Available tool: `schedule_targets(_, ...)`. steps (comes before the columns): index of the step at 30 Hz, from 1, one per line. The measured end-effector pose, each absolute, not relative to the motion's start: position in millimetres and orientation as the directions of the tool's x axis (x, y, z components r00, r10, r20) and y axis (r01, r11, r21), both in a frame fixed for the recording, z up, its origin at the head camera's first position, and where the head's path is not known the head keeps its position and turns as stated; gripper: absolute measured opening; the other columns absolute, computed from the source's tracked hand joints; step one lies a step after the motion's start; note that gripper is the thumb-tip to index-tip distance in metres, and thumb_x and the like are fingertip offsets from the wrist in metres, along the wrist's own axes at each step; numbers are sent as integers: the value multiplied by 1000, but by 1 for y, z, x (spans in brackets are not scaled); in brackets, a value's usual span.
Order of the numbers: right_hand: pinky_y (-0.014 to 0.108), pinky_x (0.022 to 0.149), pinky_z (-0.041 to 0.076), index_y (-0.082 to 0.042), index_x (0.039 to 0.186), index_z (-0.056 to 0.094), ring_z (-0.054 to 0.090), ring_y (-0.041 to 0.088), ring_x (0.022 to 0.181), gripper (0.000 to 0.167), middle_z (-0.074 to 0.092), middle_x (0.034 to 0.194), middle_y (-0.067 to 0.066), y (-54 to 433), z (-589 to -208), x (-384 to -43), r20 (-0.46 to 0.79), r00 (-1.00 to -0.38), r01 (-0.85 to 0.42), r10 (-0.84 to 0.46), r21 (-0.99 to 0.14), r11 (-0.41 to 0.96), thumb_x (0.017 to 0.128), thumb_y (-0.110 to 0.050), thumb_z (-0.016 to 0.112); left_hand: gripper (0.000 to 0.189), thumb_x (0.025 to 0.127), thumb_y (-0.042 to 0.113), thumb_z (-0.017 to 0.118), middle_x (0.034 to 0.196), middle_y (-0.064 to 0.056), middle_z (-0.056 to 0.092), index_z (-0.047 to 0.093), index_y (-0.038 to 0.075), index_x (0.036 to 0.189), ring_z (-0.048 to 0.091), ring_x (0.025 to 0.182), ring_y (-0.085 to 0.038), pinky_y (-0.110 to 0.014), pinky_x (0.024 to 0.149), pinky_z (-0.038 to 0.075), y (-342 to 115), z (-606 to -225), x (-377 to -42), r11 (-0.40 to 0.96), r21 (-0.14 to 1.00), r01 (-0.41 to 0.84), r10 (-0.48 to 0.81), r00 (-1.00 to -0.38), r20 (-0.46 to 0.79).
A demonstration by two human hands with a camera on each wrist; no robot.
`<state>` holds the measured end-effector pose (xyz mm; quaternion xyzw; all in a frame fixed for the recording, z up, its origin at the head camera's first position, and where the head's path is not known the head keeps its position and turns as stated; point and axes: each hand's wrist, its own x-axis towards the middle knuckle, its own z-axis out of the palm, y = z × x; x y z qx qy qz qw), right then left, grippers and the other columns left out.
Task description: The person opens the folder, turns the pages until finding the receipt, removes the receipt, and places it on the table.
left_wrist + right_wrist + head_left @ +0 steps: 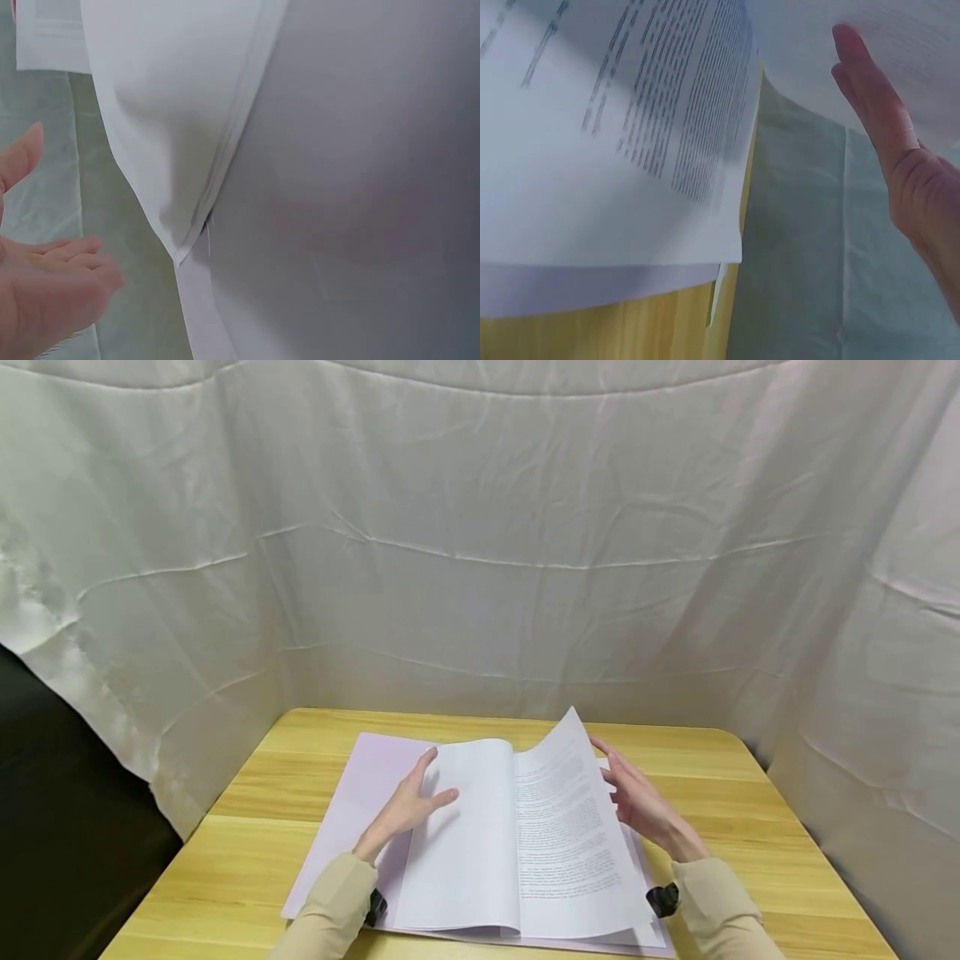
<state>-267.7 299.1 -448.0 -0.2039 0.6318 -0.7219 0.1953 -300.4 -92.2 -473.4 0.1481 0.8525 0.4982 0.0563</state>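
A stack of printed paper lies open on a lilac folder [375,777]. The left-hand page [468,835] is blank, while the right-hand page [558,827] carries lines of dark print. That right page curves upward, its far corner raised well above the sheets beneath. My left hand [408,806] is over the outer edge of the blank page, thumb and fingers spread apart and nothing gripped. At the lifted page's outer edge is my right hand [637,797]; its extended fingers [877,94] lie against or close beside the raised sheet in the right wrist view.
The wood-grain table [247,847] extends around the folder on all sides. Pale grey curtains [480,568] hang behind it and along both sides. Something black [60,827] shows below the curtain at the left. Dark bands [663,900] sit at both wrists.
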Motion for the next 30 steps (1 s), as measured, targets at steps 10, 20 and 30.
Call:
schedule_targets(10,37,84,61,-25,163,-3,64,20,123,55,17,166,25,283,-438,-263,-9,-872,28,-490,-999,-32,112,-35,15,91,93,32,72,167,-18,23,17,6,161,19,155,-42,-66,123,19,-86,-465,-299,415,882,223,331,-940,82)
schedule_targets(20,52,100,55,-25,163,2,29,53,147,56,8,169,22,265,-434,-263,-40,-880,27,-474,-999,35,112,-40,19,92,93,34,72,168,-16,23,17,9,162,18,155,-40,-66,123,20,-79,-459,-299,381,898,219,365,-928,72)
schedule_targets(30,64,104,49,-27,163,5,22,55,149,54,8,169,23,254,-436,-266,-13,-855,47,-518,-998,-51,112,-34,21,95,95,32,70,166,-18,26,9,4,162,19,156,-38,-57,126,23,-55,-458,-304,262,953,154,499,-867,3)
